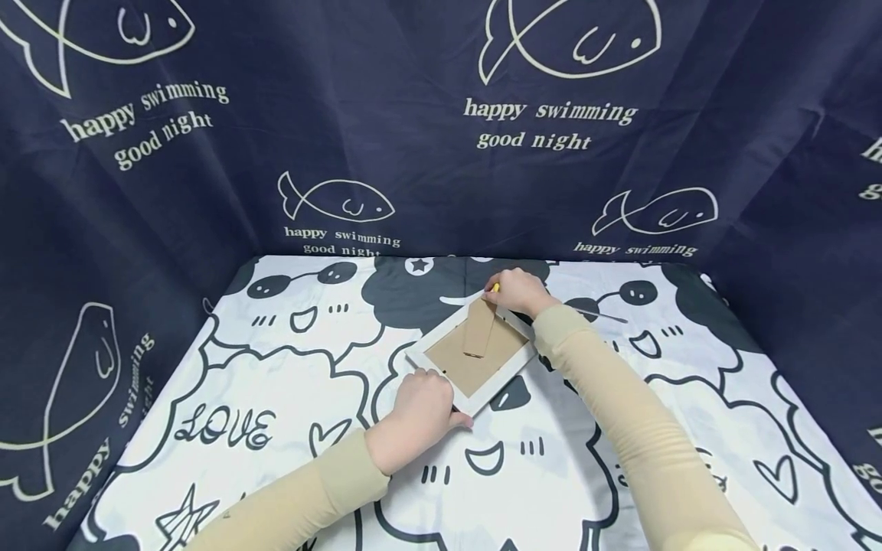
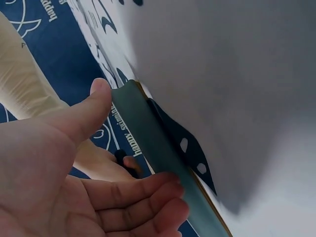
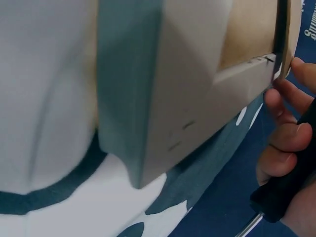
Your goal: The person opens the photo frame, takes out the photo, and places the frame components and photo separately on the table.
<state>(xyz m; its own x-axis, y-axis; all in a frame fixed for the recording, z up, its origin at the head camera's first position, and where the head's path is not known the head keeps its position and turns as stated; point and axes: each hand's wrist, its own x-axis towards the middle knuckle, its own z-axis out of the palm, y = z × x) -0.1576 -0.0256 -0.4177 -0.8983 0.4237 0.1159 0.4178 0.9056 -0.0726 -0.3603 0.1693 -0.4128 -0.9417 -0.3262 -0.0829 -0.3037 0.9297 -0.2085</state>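
Observation:
A picture frame (image 1: 506,386) lies back side up on the patterned cloth, turned cornerwise, showing its white border and brown backing board (image 1: 448,356). My left hand (image 1: 420,409) grips its near left corner, the thumb at the near corner and fingertips along the side (image 2: 163,143). At the far corner, my right hand (image 1: 520,292) holds a screwdriver (image 3: 291,173) in the palm, black-handled with a yellow end; its metal shaft (image 1: 599,315) points right. The same hand's fingertips touch the free end of the brown stand leg (image 1: 480,329), which slants up off the backing.
The white cloth (image 1: 289,428) carries black cartoon sheep and covers the table. Dark blue curtains (image 1: 441,176) printed with fish and lettering stand behind and on both sides of the table.

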